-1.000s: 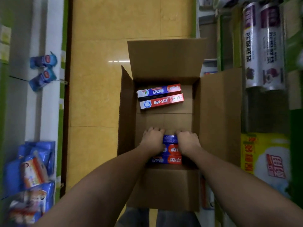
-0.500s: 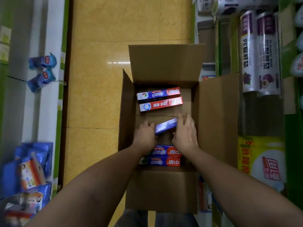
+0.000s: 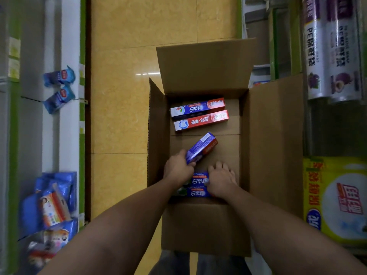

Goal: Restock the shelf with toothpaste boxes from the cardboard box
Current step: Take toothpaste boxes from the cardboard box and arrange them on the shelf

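Note:
An open cardboard box point(image 3: 272, 135) stands on the floor below me. My left hand point(image 3: 177, 168) grips one end of a blue toothpaste box point(image 3: 201, 147), which tilts up and to the right above the carton's bottom. My right hand point(image 3: 221, 180) lies with spread fingers on two blue toothpaste boxes point(image 3: 199, 186) at the near end. At the far end lie a blue toothpaste box point(image 3: 197, 108) and a red one point(image 3: 201, 120) side by side.
A white shelf point(image 3: 67, 135) on the left carries blue packets point(image 3: 58, 88) and blue bags point(image 3: 49, 205). On the right stand shelves with cling-wrap rolls point(image 3: 331, 56) and a yellow pack point(image 3: 335, 199). Yellow floor tiles point(image 3: 123, 96) run between.
My left hand has lifted the blue toothpaste box and now holds it alone, tilted. My right hand let go of it and dropped onto the two boxes at the near end.

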Action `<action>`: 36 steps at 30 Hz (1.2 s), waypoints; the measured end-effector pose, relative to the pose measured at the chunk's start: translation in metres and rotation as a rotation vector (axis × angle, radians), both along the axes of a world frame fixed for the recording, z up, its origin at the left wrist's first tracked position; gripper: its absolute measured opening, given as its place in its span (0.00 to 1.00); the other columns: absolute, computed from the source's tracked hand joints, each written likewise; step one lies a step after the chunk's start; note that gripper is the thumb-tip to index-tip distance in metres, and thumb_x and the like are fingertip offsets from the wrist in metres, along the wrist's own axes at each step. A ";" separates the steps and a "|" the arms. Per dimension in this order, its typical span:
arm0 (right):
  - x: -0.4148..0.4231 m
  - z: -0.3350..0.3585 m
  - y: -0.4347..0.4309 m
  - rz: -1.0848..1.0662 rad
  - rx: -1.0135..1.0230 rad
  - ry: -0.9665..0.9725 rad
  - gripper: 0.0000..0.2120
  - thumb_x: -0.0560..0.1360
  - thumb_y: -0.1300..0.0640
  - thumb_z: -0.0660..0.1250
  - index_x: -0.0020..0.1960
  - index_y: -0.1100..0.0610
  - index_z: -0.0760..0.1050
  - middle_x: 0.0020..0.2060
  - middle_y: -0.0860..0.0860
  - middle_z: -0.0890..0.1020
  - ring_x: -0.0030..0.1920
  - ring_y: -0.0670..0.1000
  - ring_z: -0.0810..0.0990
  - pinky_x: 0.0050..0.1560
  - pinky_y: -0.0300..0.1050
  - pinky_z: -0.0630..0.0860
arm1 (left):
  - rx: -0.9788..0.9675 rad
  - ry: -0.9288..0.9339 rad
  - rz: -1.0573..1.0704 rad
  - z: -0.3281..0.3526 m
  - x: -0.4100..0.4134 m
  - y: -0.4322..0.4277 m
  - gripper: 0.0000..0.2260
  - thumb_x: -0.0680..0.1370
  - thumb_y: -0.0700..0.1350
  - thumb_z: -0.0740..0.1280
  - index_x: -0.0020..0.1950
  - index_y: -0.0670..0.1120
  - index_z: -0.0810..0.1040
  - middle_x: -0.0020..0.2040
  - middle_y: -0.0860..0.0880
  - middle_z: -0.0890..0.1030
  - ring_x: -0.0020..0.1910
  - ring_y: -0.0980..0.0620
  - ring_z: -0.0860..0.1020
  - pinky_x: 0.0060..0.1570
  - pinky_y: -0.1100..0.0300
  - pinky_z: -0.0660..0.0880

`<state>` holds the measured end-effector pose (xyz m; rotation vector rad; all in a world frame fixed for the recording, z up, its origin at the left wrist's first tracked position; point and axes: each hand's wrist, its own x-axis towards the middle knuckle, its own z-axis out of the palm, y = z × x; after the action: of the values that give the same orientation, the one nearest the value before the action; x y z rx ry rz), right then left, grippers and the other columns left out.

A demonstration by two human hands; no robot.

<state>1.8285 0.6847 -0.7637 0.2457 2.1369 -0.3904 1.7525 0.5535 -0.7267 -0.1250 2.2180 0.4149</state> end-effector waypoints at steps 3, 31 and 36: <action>-0.006 0.002 0.005 0.011 0.003 -0.023 0.34 0.71 0.41 0.73 0.72 0.51 0.66 0.69 0.56 0.68 0.70 0.57 0.64 0.69 0.57 0.65 | 0.038 -0.015 0.073 0.005 -0.003 0.002 0.24 0.80 0.51 0.69 0.75 0.52 0.67 0.68 0.47 0.76 0.64 0.48 0.77 0.56 0.53 0.78; -0.060 0.282 -0.011 -1.176 -0.214 0.619 0.13 0.74 0.54 0.73 0.49 0.56 0.68 0.52 0.56 0.79 0.48 0.54 0.76 0.44 0.43 0.69 | 0.752 0.401 0.342 0.266 -0.101 -0.012 0.09 0.73 0.54 0.72 0.48 0.52 0.79 0.48 0.48 0.85 0.45 0.46 0.83 0.47 0.49 0.81; -0.039 0.365 -0.036 -1.299 -0.148 0.913 0.13 0.75 0.51 0.71 0.45 0.54 0.68 0.52 0.57 0.80 0.52 0.58 0.79 0.49 0.49 0.75 | 0.972 0.332 0.263 0.354 -0.102 -0.021 0.11 0.75 0.49 0.73 0.53 0.45 0.82 0.47 0.42 0.86 0.41 0.41 0.84 0.41 0.50 0.81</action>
<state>1.7893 0.6491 -0.3985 1.6358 2.4740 -1.6266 1.6504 0.5321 -0.3731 0.1912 2.0645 1.6950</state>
